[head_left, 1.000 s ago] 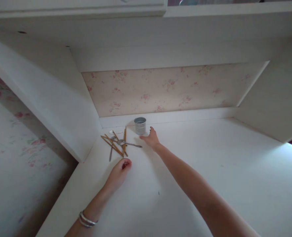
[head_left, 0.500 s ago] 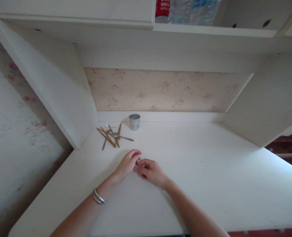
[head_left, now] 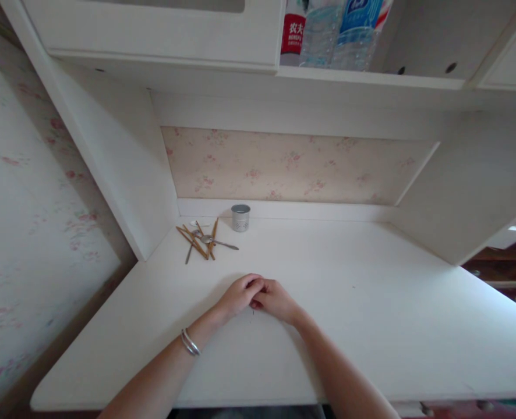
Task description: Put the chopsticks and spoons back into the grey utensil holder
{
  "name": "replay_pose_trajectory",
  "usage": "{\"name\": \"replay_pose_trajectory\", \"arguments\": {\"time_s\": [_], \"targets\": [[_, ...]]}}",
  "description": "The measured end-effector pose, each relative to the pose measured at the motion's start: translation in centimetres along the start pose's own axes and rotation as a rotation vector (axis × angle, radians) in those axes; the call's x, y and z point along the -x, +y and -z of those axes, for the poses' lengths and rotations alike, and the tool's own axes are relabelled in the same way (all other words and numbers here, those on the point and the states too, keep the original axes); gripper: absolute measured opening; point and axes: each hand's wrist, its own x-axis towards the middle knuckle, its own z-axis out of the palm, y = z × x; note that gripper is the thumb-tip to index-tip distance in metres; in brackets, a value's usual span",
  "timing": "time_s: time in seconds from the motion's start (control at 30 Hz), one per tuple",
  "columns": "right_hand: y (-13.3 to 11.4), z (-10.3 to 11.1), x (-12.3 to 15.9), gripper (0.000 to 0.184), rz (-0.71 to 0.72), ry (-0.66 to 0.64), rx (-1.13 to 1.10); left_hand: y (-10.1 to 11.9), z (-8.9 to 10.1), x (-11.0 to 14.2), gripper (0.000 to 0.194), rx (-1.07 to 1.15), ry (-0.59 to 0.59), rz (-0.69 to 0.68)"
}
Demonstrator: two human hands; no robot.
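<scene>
The left hand (head_left: 238, 295) and right hand (head_left: 278, 300) are joined, fingers curled; any contents cannot be told. Beyond them, two metal spoons (head_left: 207, 239) are crossed with several thin sticks (head_left: 192, 243) near one perforated cup (head_left: 240, 220).

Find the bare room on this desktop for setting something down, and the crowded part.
Widest bare patch: right of the cup and right hand, up to the right side panel, bar a speck. Smaller: between the left forearm and right forearm, and outside the left one. Crowded: back left, spoons and sticks beside the cup.
</scene>
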Motion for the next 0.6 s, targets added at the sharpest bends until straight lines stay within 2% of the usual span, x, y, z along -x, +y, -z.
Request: {"name": "replay_pose_trajectory", "arguments": {"time_s": [0.17,0.6], "targets": [[0.17,-0.21,0.2,0.013,0.026,0.028,0.083,-0.08,-0.05,0.01,0.038,-0.023,0.0,-0.026],[0.38,-0.02,0.08,0.013,0.033,0.017,0.135,0.73,-0.27,0.24,0.035,0.076,-0.054,0.035]]}}
